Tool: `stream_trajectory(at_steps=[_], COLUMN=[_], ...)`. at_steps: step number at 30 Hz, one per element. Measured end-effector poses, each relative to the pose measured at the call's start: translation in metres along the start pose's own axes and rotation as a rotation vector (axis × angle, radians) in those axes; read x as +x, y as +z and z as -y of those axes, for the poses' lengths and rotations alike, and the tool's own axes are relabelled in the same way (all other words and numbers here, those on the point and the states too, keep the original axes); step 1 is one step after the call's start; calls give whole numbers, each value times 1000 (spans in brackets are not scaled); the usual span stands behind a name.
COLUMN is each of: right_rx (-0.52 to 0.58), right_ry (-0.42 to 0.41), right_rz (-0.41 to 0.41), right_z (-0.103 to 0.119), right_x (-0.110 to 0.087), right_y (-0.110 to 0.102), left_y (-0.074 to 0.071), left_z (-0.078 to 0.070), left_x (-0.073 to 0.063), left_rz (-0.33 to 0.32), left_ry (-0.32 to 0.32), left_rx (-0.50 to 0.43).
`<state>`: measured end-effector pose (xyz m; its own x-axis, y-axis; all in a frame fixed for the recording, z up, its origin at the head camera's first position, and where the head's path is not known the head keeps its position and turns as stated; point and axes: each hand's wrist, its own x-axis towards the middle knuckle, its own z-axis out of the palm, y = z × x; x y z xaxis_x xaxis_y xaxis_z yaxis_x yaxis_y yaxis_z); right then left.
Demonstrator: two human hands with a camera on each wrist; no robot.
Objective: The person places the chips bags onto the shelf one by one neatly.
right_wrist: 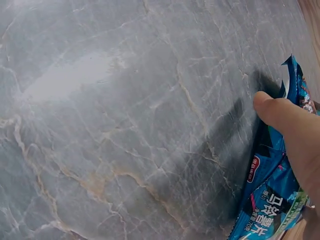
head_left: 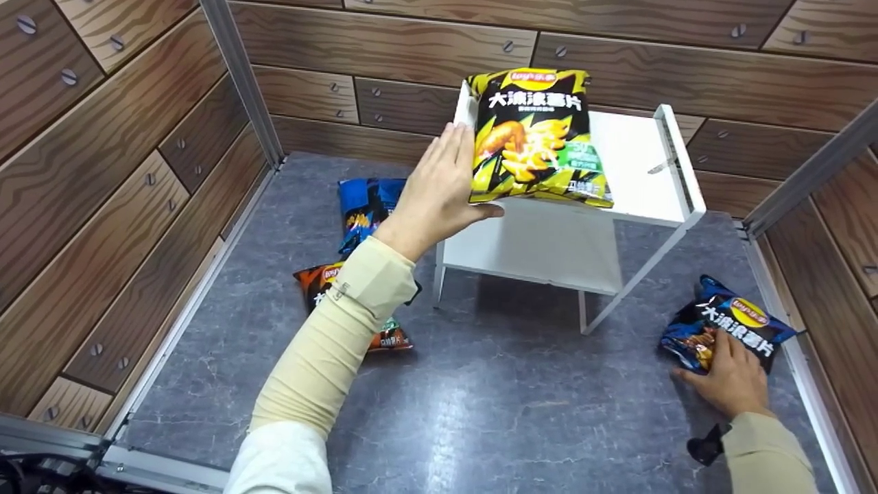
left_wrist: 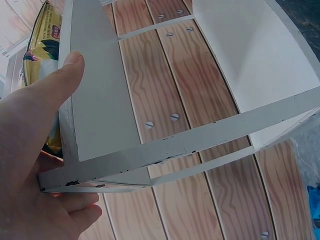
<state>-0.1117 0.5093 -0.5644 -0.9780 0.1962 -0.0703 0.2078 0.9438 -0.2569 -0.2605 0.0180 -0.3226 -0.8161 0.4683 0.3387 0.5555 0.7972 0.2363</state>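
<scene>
My left hand (head_left: 442,185) grips the left corner of a small white shelf table (head_left: 634,165), thumb along the front edge and fingers along the side. In the left wrist view, the thumb and fingertips come round its white frame (left_wrist: 165,145). A black-and-yellow bag of potato chips (head_left: 531,137) lies on the tabletop, right beside those fingers. Low on the right, my right hand (head_left: 737,377) holds a blue-and-black bag of potato chips (head_left: 751,333) near the floor, fingers over its front. The thumb (right_wrist: 275,110) lies across that bag in the right wrist view.
A blue chip bag (head_left: 357,206) and an orange-and-black chip bag (head_left: 394,339) lie on the grey floor (head_left: 480,412) left of the table, partly hidden by my left arm. Wood-patterned walls (head_left: 384,41) with metal edging enclose the space. The table has a lower shelf (head_left: 535,250).
</scene>
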Motion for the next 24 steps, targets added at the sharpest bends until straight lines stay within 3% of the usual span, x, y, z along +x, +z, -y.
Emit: stream_trajectory(at_steps=[5,14,24], right_rx=[-30,-57,34], right_ry=[-6,-60,-37], right_rz=[-2,-114,-66], right_z=[3,4,4], right_x=[-1,-4,-7], right_y=[3,12,16], left_y=[0,0,0], left_z=[0,1,0], left_x=[0,0,1], left_rz=[-4,1,10], left_ry=[2,0,0], left_rx=[-3,4,13])
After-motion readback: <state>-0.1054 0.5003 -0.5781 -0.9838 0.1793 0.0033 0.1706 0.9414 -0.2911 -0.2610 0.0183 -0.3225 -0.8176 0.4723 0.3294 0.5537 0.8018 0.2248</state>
